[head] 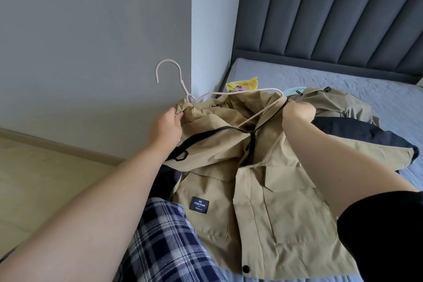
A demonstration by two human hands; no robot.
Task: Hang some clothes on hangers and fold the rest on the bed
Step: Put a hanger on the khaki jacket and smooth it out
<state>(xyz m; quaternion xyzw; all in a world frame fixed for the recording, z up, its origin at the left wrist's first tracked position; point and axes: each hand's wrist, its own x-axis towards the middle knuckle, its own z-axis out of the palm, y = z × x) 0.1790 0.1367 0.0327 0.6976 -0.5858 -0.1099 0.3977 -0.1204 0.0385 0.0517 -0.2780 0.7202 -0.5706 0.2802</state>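
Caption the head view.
Left hand and right hand grip a khaki jacket, white hanger partly inside, over the bed.

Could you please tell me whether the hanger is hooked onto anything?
No, the hook of the hanger stands free before the wall, its lower part inside the jacket that the left hand and right hand hold.

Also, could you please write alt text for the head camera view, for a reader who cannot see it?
A person's left hand and right hand grip a khaki zip-up jacket, with a white wire hanger partly inside its collar, over a grey quilted bed. Navy plaid fabric shows beside it, a yellow cloth behind.
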